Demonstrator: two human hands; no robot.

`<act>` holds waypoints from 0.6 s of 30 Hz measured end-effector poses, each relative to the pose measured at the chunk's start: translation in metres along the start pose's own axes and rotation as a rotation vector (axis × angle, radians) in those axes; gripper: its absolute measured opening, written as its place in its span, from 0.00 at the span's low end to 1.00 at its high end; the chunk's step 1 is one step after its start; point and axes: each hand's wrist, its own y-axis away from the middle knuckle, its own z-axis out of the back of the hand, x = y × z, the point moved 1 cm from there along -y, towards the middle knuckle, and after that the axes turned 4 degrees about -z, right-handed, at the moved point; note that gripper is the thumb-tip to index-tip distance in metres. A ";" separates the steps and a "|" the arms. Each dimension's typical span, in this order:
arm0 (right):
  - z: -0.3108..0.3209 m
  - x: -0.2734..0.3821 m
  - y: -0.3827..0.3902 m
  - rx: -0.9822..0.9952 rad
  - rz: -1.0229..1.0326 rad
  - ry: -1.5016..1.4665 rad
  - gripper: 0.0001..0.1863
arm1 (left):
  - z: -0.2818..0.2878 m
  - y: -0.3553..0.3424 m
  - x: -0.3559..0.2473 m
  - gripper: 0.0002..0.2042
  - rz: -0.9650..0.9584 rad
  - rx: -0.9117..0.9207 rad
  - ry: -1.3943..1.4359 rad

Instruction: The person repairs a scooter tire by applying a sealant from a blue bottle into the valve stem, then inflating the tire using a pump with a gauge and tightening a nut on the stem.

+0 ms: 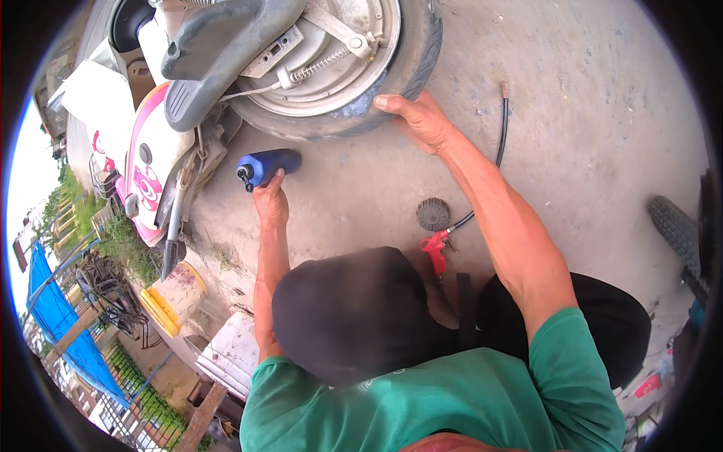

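Note:
My left hand (272,200) is closed round a blue bottle-shaped thing (273,166) with a black end that points left. Its exact kind does not show. My right hand (422,124) grips the edge of a scooter's tyre (316,132), thumb on the sidewall and fingers partly hidden behind it. A bluish smear (354,106) marks the sidewall beside that thumb. Inside the tyre sits a grey wheel hub (316,56) with a spring and a brake arm. On the ground between my arms lies a red tyre inflator gun (435,248) with a round dark gauge (433,215).
A black hose (501,135) runs from the inflator past my right forearm. The white and pink scooter body (151,162) fills the left. Nearer me stand a yellow-rimmed bucket (177,297) and a white box (232,352). Another tyre (675,230) is at the far right.

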 end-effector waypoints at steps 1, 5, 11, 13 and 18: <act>0.003 0.004 0.001 -0.024 -0.014 -0.006 0.32 | -0.004 0.003 0.012 0.23 0.033 -0.021 -0.014; -0.001 -0.008 -0.005 -0.055 0.009 0.003 0.33 | 0.018 0.011 0.024 0.24 0.090 -0.037 0.004; -0.023 -0.003 -0.007 -0.144 0.048 -0.028 0.35 | 0.035 0.045 -0.006 0.25 0.284 -0.008 -0.344; -0.012 0.007 -0.004 -0.148 0.061 -0.008 0.35 | 0.013 0.072 0.001 0.22 0.435 0.108 -0.323; -0.009 0.004 0.011 -0.211 0.148 0.036 0.41 | -0.048 0.090 0.001 0.19 0.764 0.414 -0.043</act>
